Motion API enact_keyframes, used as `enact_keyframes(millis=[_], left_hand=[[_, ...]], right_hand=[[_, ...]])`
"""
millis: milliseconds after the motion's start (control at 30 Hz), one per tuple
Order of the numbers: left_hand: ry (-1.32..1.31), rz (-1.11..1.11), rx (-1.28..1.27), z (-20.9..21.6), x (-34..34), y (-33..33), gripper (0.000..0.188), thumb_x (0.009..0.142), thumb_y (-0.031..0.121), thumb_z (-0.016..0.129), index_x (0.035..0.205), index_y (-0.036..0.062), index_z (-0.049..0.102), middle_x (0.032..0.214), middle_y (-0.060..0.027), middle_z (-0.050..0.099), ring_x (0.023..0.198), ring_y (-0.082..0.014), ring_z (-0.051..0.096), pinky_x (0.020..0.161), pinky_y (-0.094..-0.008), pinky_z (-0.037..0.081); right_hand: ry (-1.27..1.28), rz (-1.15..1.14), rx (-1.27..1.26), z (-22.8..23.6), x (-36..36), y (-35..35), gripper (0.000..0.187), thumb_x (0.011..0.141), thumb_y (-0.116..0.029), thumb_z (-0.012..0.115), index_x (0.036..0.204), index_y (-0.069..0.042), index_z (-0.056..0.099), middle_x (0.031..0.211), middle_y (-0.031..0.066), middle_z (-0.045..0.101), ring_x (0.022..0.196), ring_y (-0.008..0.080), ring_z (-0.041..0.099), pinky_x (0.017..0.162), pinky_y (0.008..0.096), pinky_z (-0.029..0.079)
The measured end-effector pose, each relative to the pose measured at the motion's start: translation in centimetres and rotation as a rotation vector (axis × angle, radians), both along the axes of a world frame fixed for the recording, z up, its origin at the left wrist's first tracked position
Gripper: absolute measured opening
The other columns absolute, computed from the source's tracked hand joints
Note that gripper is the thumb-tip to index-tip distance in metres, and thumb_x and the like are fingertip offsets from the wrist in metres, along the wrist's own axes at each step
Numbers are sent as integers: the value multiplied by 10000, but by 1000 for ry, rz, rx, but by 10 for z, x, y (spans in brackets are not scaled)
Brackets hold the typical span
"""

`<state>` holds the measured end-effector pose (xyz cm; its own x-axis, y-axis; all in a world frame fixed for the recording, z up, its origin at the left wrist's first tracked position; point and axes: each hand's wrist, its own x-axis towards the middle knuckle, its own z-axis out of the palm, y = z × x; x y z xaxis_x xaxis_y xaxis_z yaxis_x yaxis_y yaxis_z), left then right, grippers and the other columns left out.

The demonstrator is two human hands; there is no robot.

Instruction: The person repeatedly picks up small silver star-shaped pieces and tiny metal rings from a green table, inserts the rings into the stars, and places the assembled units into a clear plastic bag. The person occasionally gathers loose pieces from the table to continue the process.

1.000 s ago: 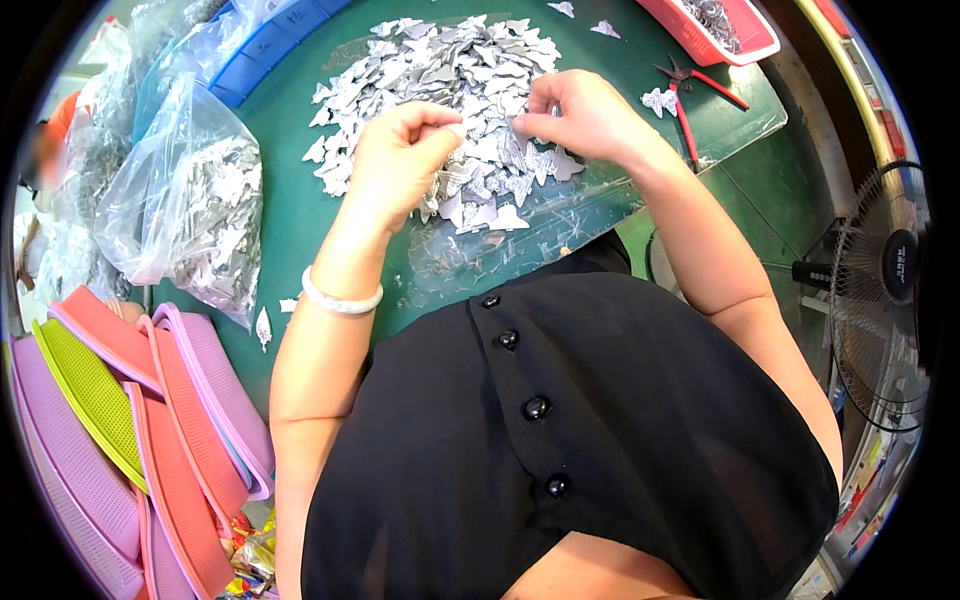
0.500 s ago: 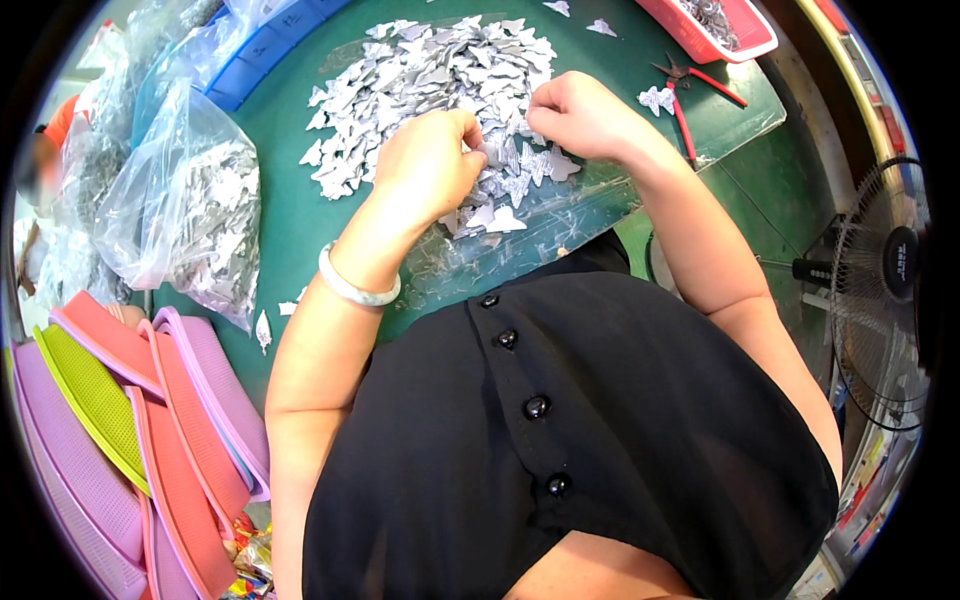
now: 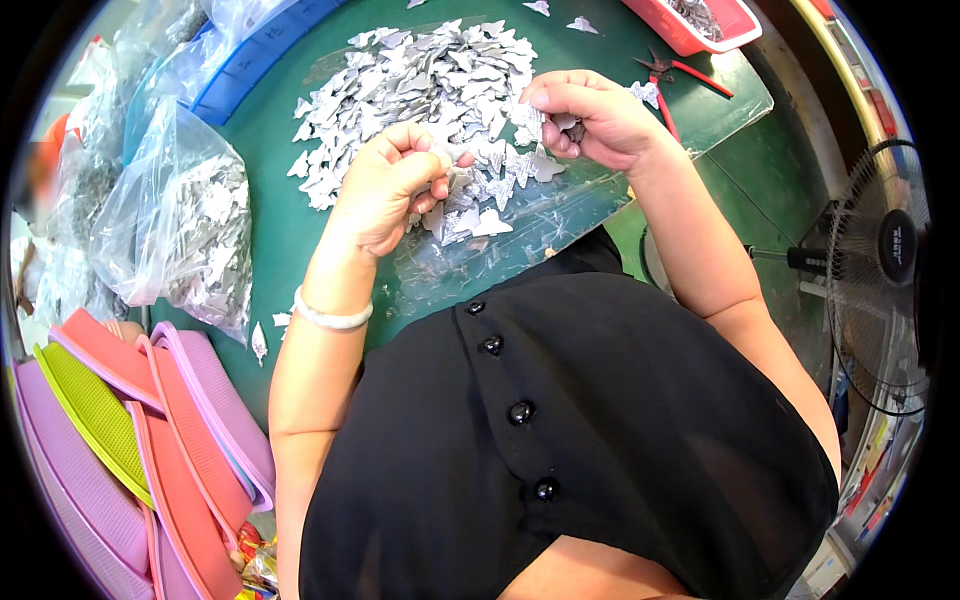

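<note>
A heap of small silver-white butterfly-shaped pieces covers the far middle of the green table. At the heap's right edge, my right hand pinches one butterfly-shaped piece between thumb and fingers; its other fingers curl inward around something dark and small. My left hand, palm turned partly up, is closed over the near side of the heap. A small pale piece shows at its fingertips, and its shape is mostly hidden. Several loose pieces lie just below the hands, on the clear sheet.
Red-handled pliers and another butterfly piece lie right of my right hand. A red basket holds small metal-looking bits. At left are a clear bag of pieces, a blue bin and stacked plastic baskets. A fan stands right.
Both hands have lifted from the heap and turned, showing more of their palms and fingers. My left hand has shifted left. A butterfly piece now shows in my right fingertips.
</note>
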<state>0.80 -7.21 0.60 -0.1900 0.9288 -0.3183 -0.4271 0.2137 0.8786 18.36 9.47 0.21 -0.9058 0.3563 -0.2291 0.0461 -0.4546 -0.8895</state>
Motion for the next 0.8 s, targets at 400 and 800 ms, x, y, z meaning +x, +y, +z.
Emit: enact_keyframes(millis=[400, 800], left_hand=[[-45, 66, -42, 0, 9, -3, 164, 793, 34, 562, 954, 48, 533, 764, -54, 583, 612, -85, 517, 485, -170, 373], [-127, 62, -47, 3, 8, -7, 261, 795, 30, 513, 1054, 3, 516, 771, -55, 551, 632, -100, 501, 502, -191, 382]], right_hand=[[34, -101, -146, 1, 8, -5, 144, 845, -133, 549, 842, 0, 602, 585, 34, 558, 441, 105, 440, 393, 223, 318], [12, -314, -39, 9, 18, 29, 129, 850, -140, 545, 766, -44, 567, 620, 35, 545, 504, 110, 455, 393, 227, 309]])
